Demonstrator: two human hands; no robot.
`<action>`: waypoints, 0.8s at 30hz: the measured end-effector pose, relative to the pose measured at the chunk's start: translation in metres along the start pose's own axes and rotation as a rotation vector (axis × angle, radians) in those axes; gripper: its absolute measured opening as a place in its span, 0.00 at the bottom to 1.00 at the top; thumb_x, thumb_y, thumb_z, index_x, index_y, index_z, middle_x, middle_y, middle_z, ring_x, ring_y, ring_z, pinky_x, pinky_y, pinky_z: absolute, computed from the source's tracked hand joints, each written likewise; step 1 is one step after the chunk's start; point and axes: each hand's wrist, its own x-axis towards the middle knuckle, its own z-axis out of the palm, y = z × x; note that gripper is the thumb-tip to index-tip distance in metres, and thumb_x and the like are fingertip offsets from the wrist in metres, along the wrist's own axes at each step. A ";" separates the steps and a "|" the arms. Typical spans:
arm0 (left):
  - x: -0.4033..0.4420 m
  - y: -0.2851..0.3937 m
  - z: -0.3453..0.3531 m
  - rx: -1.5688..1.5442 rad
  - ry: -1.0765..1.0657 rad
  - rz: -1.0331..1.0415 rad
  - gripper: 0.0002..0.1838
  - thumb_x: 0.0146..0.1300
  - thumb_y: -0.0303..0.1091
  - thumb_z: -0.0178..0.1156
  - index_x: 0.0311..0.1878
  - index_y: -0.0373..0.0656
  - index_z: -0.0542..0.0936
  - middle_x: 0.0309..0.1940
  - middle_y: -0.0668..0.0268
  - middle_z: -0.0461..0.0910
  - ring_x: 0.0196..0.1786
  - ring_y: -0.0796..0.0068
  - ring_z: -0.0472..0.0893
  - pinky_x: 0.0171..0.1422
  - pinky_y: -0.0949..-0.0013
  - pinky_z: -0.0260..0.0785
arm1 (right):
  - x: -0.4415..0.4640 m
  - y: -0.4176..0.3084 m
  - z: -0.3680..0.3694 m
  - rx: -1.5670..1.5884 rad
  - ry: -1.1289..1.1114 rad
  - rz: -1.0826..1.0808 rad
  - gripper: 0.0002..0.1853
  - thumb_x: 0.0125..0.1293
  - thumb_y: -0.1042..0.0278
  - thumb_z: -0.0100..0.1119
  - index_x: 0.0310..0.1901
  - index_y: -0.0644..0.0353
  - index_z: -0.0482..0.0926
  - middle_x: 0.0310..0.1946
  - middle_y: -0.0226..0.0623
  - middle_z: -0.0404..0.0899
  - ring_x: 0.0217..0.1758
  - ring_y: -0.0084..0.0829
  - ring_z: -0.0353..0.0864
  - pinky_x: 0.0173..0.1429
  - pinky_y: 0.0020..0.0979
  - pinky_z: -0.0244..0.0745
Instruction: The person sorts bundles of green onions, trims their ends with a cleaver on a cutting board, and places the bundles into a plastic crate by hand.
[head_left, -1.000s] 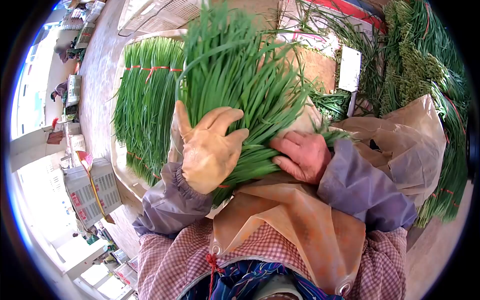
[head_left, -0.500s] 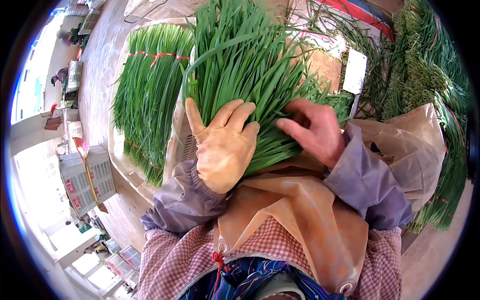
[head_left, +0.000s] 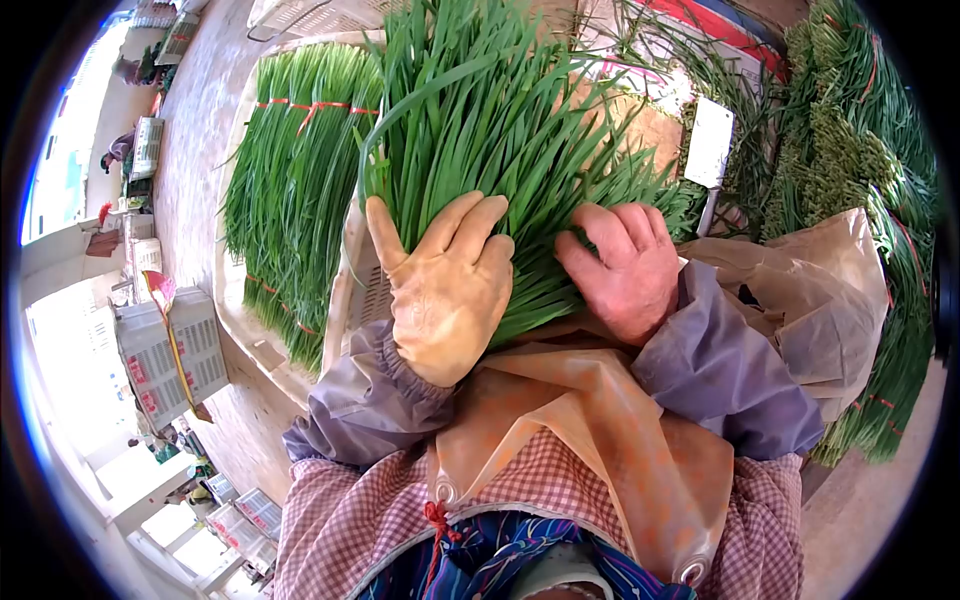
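Note:
A large loose heap of long green leaves (head_left: 480, 140) lies fanned out in front of me. My left hand (head_left: 447, 280), in a pale yellow glove, rests on its lower left part with the fingers spread. At the heap's right side is my bare right hand (head_left: 622, 270), its fingers curled against the leaves; what lies under the fingertips is hidden. To the left, green bundles tied with red bands (head_left: 300, 190) fill a cream crate (head_left: 232, 300).
A white-bladed knife (head_left: 709, 145) lies near a brown board (head_left: 645, 130) at the upper right. Crumpled brown plastic (head_left: 825, 300) sits right of my sleeve, beside more tied greens (head_left: 840, 130). Grey crates (head_left: 175, 360) and people (head_left: 120, 150) appear at far left.
Since a second ago, my right hand has moved up along the heap's right side, lifting off and coming back down. My left hand stays spread on the leaves. The view has shifted slightly.

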 end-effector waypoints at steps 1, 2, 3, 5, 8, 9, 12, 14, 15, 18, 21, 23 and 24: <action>0.000 0.001 0.000 0.004 0.002 -0.003 0.06 0.58 0.32 0.64 0.40 0.48 0.82 0.58 0.71 0.77 0.65 0.69 0.75 0.74 0.26 0.38 | 0.002 -0.002 0.000 -0.017 0.051 -0.031 0.14 0.48 0.66 0.58 0.38 0.59 0.80 0.43 0.36 0.74 0.44 0.36 0.75 0.45 0.36 0.72; -0.001 0.001 0.001 0.008 0.005 -0.006 0.06 0.58 0.31 0.64 0.40 0.48 0.82 0.58 0.71 0.77 0.65 0.69 0.75 0.74 0.26 0.38 | 0.002 -0.002 0.002 0.010 0.077 -0.060 0.13 0.47 0.67 0.59 0.37 0.59 0.80 0.42 0.36 0.75 0.42 0.36 0.75 0.44 0.36 0.73; -0.001 0.002 0.002 0.011 0.007 -0.009 0.06 0.58 0.31 0.64 0.40 0.48 0.82 0.58 0.71 0.77 0.65 0.69 0.75 0.74 0.26 0.37 | 0.001 -0.001 0.007 0.108 0.078 -0.049 0.12 0.48 0.69 0.59 0.37 0.59 0.80 0.40 0.35 0.75 0.41 0.36 0.75 0.43 0.35 0.73; -0.003 0.001 0.004 0.004 0.014 0.002 0.06 0.58 0.31 0.64 0.40 0.48 0.82 0.59 0.71 0.77 0.65 0.69 0.74 0.75 0.27 0.35 | 0.001 0.006 0.020 0.305 0.079 -0.025 0.11 0.48 0.71 0.61 0.36 0.60 0.80 0.37 0.34 0.75 0.38 0.37 0.75 0.41 0.34 0.74; -0.004 0.001 0.003 -0.008 -0.006 0.009 0.06 0.58 0.31 0.64 0.40 0.49 0.82 0.59 0.71 0.77 0.66 0.69 0.74 0.75 0.27 0.32 | 0.003 0.012 0.026 0.921 0.017 0.551 0.05 0.63 0.76 0.61 0.40 0.63 0.81 0.29 0.31 0.79 0.30 0.26 0.76 0.36 0.28 0.74; -0.003 0.001 0.002 -0.012 -0.017 0.010 0.06 0.58 0.31 0.64 0.40 0.49 0.83 0.60 0.71 0.76 0.66 0.69 0.73 0.76 0.27 0.31 | 0.002 0.017 0.027 1.141 -0.057 0.774 0.05 0.66 0.76 0.60 0.41 0.64 0.81 0.28 0.30 0.80 0.30 0.23 0.76 0.35 0.26 0.73; -0.006 0.002 0.006 -0.031 -0.012 0.008 0.07 0.56 0.31 0.65 0.40 0.50 0.83 0.61 0.71 0.76 0.67 0.69 0.73 0.76 0.28 0.29 | -0.003 0.028 0.031 1.348 -0.237 0.826 0.06 0.69 0.76 0.58 0.44 0.65 0.81 0.29 0.29 0.82 0.31 0.17 0.75 0.37 0.23 0.73; -0.006 0.002 0.005 -0.037 -0.024 0.013 0.08 0.55 0.31 0.65 0.40 0.51 0.83 0.61 0.71 0.76 0.67 0.69 0.73 0.76 0.28 0.28 | -0.006 0.032 0.031 1.368 -0.366 0.799 0.07 0.68 0.77 0.59 0.45 0.66 0.81 0.32 0.30 0.83 0.35 0.16 0.76 0.40 0.24 0.74; -0.006 0.002 0.005 -0.039 -0.030 0.015 0.08 0.55 0.31 0.65 0.40 0.51 0.83 0.61 0.71 0.76 0.67 0.69 0.73 0.77 0.28 0.27 | -0.005 0.029 0.029 1.353 -0.369 0.823 0.07 0.68 0.77 0.59 0.46 0.66 0.81 0.33 0.30 0.83 0.37 0.16 0.77 0.42 0.25 0.75; -0.006 0.003 0.006 -0.025 -0.029 0.016 0.09 0.53 0.32 0.66 0.39 0.52 0.83 0.61 0.71 0.76 0.67 0.69 0.73 0.77 0.29 0.27 | 0.004 0.017 0.026 1.392 -0.318 0.841 0.08 0.68 0.74 0.62 0.46 0.66 0.81 0.35 0.30 0.85 0.41 0.17 0.78 0.45 0.27 0.76; -0.007 0.003 0.007 -0.019 -0.016 0.010 0.08 0.54 0.31 0.66 0.38 0.51 0.83 0.61 0.71 0.77 0.67 0.69 0.73 0.77 0.30 0.27 | 0.000 0.022 0.040 1.370 -0.363 0.802 0.07 0.69 0.72 0.63 0.44 0.65 0.82 0.33 0.29 0.84 0.37 0.15 0.77 0.42 0.26 0.76; -0.007 0.002 0.008 -0.025 0.000 -0.003 0.07 0.54 0.31 0.65 0.38 0.51 0.83 0.61 0.72 0.77 0.67 0.69 0.73 0.78 0.31 0.28 | 0.001 0.020 0.042 1.405 -0.314 0.826 0.06 0.70 0.71 0.61 0.40 0.64 0.83 0.28 0.26 0.82 0.31 0.14 0.74 0.36 0.25 0.73; -0.007 0.001 0.007 -0.026 0.008 -0.011 0.06 0.55 0.31 0.65 0.37 0.51 0.83 0.61 0.72 0.77 0.67 0.69 0.73 0.78 0.32 0.28 | 0.001 0.020 0.040 1.403 -0.316 0.823 0.06 0.70 0.71 0.61 0.39 0.64 0.83 0.27 0.26 0.81 0.30 0.14 0.73 0.34 0.24 0.72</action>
